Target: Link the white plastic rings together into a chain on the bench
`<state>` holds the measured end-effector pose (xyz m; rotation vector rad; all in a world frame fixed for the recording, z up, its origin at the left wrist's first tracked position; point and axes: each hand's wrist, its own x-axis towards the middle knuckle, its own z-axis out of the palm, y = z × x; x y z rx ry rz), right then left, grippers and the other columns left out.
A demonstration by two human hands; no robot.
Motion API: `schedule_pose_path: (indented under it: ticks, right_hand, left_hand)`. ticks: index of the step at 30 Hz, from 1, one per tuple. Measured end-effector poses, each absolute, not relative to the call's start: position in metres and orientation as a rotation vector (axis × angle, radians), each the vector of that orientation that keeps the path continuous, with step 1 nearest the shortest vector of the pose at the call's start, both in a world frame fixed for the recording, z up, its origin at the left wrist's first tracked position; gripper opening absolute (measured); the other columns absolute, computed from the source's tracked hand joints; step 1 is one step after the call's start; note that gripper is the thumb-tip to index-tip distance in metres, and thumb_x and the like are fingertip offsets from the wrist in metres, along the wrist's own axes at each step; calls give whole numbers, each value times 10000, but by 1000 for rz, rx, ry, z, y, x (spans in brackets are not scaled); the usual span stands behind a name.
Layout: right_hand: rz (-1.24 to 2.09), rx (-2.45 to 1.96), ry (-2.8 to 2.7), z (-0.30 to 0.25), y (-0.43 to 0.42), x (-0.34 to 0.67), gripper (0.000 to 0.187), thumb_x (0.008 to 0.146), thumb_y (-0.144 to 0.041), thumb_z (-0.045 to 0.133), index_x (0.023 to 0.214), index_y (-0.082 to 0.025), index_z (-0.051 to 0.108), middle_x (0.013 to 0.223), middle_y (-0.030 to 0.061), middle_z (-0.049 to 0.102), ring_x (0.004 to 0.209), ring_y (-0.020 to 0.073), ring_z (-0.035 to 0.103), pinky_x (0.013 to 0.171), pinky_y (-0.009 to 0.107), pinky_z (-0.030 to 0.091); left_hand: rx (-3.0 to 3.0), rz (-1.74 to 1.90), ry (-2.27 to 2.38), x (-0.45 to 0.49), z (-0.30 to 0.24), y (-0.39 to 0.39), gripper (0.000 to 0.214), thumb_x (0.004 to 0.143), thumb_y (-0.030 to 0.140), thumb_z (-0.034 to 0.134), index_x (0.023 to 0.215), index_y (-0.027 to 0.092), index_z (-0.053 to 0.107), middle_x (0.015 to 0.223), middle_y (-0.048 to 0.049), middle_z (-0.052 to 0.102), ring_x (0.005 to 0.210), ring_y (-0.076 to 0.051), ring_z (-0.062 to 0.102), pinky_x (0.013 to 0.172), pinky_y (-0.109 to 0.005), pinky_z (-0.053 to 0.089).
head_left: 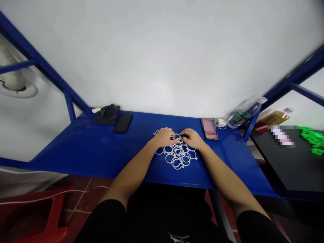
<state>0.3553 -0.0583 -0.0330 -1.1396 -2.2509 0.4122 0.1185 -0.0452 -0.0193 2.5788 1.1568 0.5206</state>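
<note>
A cluster of several white plastic rings [178, 156] lies on the blue table [96, 152], near its front edge. My left hand [165, 136] and my right hand [192, 137] rest at the far side of the cluster, fingers curled and pinching rings where the two hands meet. Both forearms reach in from the bottom of the view.
A black phone [123, 123] and a dark bundle [106, 114] lie at the back left. A phone with a pink screen [209, 129] and a lying water bottle [244, 114] are at the back right. A black table with green rings [312, 138] stands to the right; a red stool [35, 216] is low left.
</note>
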Motion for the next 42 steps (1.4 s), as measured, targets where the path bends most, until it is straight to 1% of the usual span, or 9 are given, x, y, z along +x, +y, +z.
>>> schedule_pose_path:
  ticks: [7, 12, 16, 19, 22, 27, 33, 36, 42]
  right_hand:
    - [379, -1066, -2307, -27, -60, 356, 28, 831, -222, 717, 822, -214, 742, 1000, 77, 776, 959, 253, 708, 945, 425, 497]
    - [404, -1035, -2284, -31, -58, 355, 138, 846, -136, 656, 739, -219, 685, 929, 48, 773, 872, 218, 700, 896, 395, 486]
    - [382, -1043, -2223, -33, -57, 354, 155, 828, -108, 633, 724, -222, 645, 886, 39, 765, 840, 218, 687, 858, 389, 488]
    - [329, -1047, -2155, -32, -58, 354, 153, 853, -123, 622, 741, -227, 627, 874, 36, 760, 834, 219, 689, 861, 397, 494]
    - [250, -1066, -2090, -30, -59, 354, 134, 901, -166, 613, 786, -233, 622, 881, 42, 751, 843, 228, 676, 849, 403, 505]
    - [162, -1058, -2091, -23, -66, 351, 118, 991, -218, 547, 904, -233, 626, 903, 66, 720, 858, 239, 653, 808, 399, 515]
    - [167, -1042, -2091, -18, -75, 345, 140, 1049, -313, 544, 1048, -239, 663, 929, 66, 735, 862, 236, 663, 793, 398, 525]
    - [175, -1019, -2096, -19, -76, 344, 151, 1025, -379, 622, 1004, -243, 682, 898, 52, 745, 835, 229, 669, 773, 390, 530]
    - [188, -1004, -2075, -20, -75, 344, 189, 1019, -391, 638, 912, -242, 686, 874, 44, 752, 815, 218, 673, 769, 382, 526]
  left_hand:
    - [2566, 426, 1177, 119, -13, -47, 456, 870, 668, 706, 849, 214, 745, 916, -52, 745, 943, -258, 692, 892, -382, 460]
    - [2537, 451, 1178, 118, -13, -48, 475, 866, 672, 712, 992, 214, 716, 1012, -50, 747, 1008, -265, 692, 930, -391, 461]
    - [2527, 516, 1152, 117, -20, -46, 496, 865, 667, 722, 1082, 221, 712, 1113, -62, 732, 1091, -279, 682, 985, -420, 476]
    - [2522, 615, 1146, 117, -25, -44, 539, 906, 636, 693, 1272, 240, 675, 1247, -86, 692, 1175, -298, 656, 1035, -459, 481]
    - [2531, 775, 1115, 117, -28, -42, 515, 972, 526, 659, 1409, 257, 609, 1367, -102, 637, 1233, -295, 630, 1062, -476, 485]
    - [2592, 970, 1000, 120, -28, -41, 363, 1015, 380, 628, 1358, 264, 660, 1455, -99, 611, 1298, -282, 602, 1084, -488, 479]
    - [2590, 1077, 949, 122, -32, -39, 232, 1027, 290, 597, 1198, 252, 749, 1276, -59, 738, 1161, -232, 690, 1017, -444, 504]
    - [2604, 1075, 963, 124, -33, -40, 240, 1013, 250, 594, 1187, 241, 758, 1253, -62, 755, 1131, -234, 706, 1001, -447, 506]
    - [2553, 1118, 1005, 125, -30, -42, 263, 1027, 259, 552, 1176, 226, 766, 1230, -76, 770, 1118, -230, 724, 990, -438, 516]
